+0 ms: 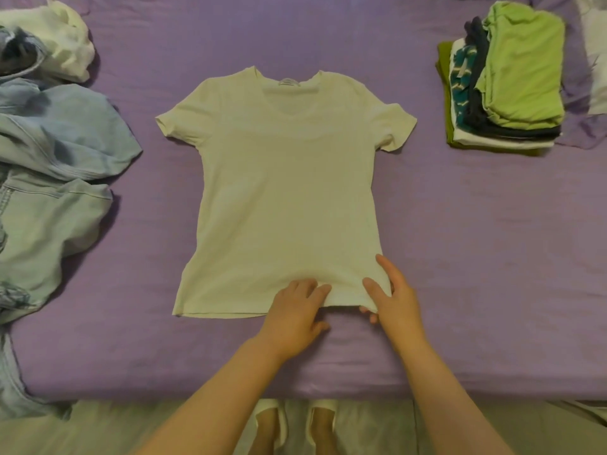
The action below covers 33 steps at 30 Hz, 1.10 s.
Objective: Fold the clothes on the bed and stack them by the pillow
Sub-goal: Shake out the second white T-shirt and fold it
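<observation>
A white T-shirt lies flat, face up, at the centre of a purple bed, collar toward 12 o'clock. At its hem, near 5 o'clock, the left hand rests with fingers relaxed on the cloth, while the right hand pinches the hem corner, thumb on top and fingertips beneath. The shirt looks light, thin and limp; it should be gripped at hem and shoulder. Folded clothes sit at 2 o'clock beside the pillow; unfolded denim lies at 9 o'clock.
</observation>
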Tool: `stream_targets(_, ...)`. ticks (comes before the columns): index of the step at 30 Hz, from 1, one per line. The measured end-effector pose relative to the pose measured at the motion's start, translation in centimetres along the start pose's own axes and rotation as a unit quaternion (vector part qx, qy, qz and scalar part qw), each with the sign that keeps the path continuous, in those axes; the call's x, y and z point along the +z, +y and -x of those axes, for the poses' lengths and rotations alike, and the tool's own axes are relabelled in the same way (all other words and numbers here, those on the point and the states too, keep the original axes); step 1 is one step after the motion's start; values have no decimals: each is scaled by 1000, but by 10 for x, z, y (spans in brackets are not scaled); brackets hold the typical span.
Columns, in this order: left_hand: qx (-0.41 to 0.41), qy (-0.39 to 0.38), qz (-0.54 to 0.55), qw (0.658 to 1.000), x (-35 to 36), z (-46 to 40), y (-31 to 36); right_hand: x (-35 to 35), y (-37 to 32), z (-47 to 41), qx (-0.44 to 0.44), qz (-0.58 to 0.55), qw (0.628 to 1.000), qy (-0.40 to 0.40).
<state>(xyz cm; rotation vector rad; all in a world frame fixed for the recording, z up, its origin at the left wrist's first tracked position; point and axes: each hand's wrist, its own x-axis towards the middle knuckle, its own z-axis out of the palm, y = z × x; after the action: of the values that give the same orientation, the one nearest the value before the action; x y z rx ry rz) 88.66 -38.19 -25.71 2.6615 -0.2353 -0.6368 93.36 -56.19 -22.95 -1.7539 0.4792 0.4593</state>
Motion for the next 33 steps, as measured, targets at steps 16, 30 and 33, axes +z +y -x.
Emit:
stream_targets(16, 15, 98, -79, 992, -5, -4, 10, -15, 4, -5, 33, 220, 973, 63)
stream_targets(30, -40, 41, 77, 995, -1, -21, -13, 2, 28, -4, -323, 460, 809, -175)
stream_targets(33, -31, 28, 69, 997, 6, -16, -21, 7, 38, -10, -296, 516, 775, -213)
